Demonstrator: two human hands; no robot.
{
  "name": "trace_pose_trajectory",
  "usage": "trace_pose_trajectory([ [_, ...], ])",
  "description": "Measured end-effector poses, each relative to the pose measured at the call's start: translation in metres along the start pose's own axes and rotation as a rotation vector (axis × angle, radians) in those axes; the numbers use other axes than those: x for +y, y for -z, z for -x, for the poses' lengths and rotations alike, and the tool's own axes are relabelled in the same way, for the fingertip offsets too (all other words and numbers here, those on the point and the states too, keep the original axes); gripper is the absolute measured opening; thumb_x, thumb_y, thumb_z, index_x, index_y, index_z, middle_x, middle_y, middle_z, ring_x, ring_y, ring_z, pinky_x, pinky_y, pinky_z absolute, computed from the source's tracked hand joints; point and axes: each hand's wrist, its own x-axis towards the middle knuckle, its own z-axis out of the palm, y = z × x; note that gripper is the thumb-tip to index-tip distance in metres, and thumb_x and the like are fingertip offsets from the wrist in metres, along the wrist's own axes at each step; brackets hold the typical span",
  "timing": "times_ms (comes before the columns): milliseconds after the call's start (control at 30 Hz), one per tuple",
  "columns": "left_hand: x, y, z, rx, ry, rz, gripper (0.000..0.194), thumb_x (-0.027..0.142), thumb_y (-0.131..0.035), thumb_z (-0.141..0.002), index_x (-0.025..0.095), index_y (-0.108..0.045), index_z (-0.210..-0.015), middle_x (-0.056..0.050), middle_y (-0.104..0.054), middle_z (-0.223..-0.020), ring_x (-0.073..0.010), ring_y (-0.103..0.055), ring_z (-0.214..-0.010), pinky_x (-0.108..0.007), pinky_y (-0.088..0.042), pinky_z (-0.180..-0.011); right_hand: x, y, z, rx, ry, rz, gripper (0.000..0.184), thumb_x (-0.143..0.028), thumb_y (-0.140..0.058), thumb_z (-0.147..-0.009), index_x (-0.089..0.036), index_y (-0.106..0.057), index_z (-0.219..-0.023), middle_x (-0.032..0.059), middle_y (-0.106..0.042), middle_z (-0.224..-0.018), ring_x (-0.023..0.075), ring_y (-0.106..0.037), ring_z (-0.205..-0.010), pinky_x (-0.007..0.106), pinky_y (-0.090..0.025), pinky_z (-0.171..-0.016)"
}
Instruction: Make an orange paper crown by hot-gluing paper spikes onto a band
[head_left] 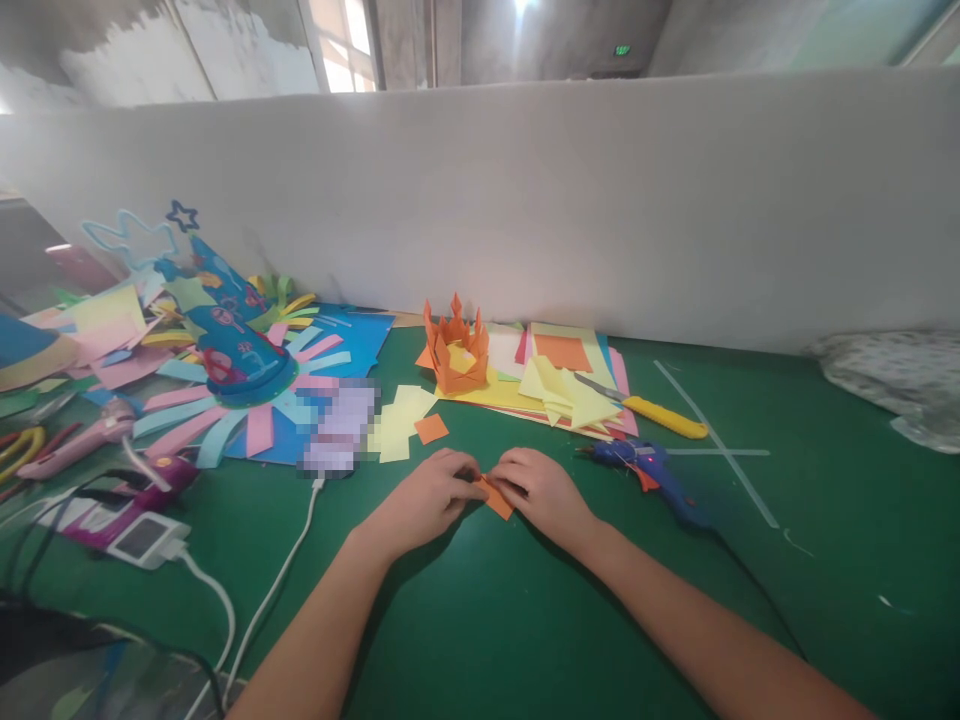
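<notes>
**Both my hands pinch one small orange paper, on the near side of the crown**

My left hand [431, 492] and right hand [546, 495] meet at the fingertips, each pinching the top end of one small orange paper [497, 499]. It lies nearer me than the orange paper crown [457, 368], a little to the crown's right.

The crown stands upright with its top open; yellow shows among its points, though I can't tell whether that is something inside or paper seen through the gaps.

I count one loose orange square [431, 430], just in front of the crown and slightly left, with pale yellow pieces [401, 425] beside it. Right of the crown are one yellow-handled cutter [664, 415], its blade over folded yellow papers [568, 394], one blue glue gun [637, 458], and two tape strips [716, 440] crossing.

Behind the crown, a pale partition [600, 200] bounds the desk [480, 620]. Open green surface runs between my forearms on the crown's near side, and more lies far to its right, beyond the tape.
</notes>
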Motion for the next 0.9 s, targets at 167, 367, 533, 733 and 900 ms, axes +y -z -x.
trace_pose_trajectory([
  [167,-0.0001,-0.0005,0.0000,0.006,-0.013,0.015,0.030,0.015,-0.042,-0.087,0.026,-0.069,-0.096,-0.006,-0.060,-0.101,-0.0185,-0.051,-0.099,-0.033,-0.044,-0.085,-0.0005,0.0032,-0.0021,-0.017,0.032,0.004,0.023,-0.020,-0.043,-0.090,-0.019,-0.066,-0.084,0.0060,-0.062,-0.081,0.0179,-0.056,-0.078,0.031,-0.043,-0.069],
  [367,-0.0011,-0.0010,-0.0005,0.004,-0.019,0.028,0.031,0.013,-0.043,-0.086,0.026,-0.069,-0.097,-0.006,-0.061,-0.102,-0.0184,-0.051,-0.098,-0.033,-0.044,-0.085,-0.0002,0.0050,-0.0030,-0.040,0.051,0.029,0.024,-0.020,-0.042,-0.090,-0.019,-0.065,-0.083,0.0058,-0.061,-0.080,0.0176,-0.054,-0.077,0.030,-0.042,-0.068],
  [533,-0.0008,-0.0004,-0.0010,-0.014,-0.002,0.026,0.030,0.013,-0.044,-0.086,0.026,-0.069,-0.096,-0.005,-0.061,-0.102,-0.0184,-0.050,-0.099,-0.032,-0.043,-0.085,0.0028,0.0050,-0.0041,-0.079,0.094,0.062,0.025,-0.021,-0.042,-0.091,-0.018,-0.065,-0.083,0.0056,-0.061,-0.079,0.0173,-0.054,-0.077,0.030,-0.041,-0.069],
  [733,-0.0002,0.0004,-0.0013,-0.015,-0.002,0.019,0.031,0.012,-0.044,-0.086,0.026,-0.069,-0.097,-0.005,-0.061,-0.103,-0.0183,-0.051,-0.098,-0.032,-0.043,-0.084,0.0067,0.0060,-0.0047,-0.106,0.144,0.086,0.026,-0.021,-0.041,-0.092,-0.018,-0.065,-0.085,0.0055,-0.062,-0.081,0.0168,-0.053,-0.076,0.029,-0.041,-0.070],
  [900,0.0004,0.0012,-0.0010,-0.017,-0.001,-0.016,0.031,0.012,-0.043,-0.086,0.026,-0.068,-0.098,-0.004,-0.063,-0.100,-0.0178,-0.052,-0.096,-0.032,-0.043,-0.084,0.0052,0.0096,-0.0049,-0.114,0.157,0.108,0.027,-0.020,-0.041,-0.092,-0.018,-0.067,-0.085,0.0055,-0.062,-0.080,0.0162,-0.051,-0.073,0.028,-0.040,-0.067],
])
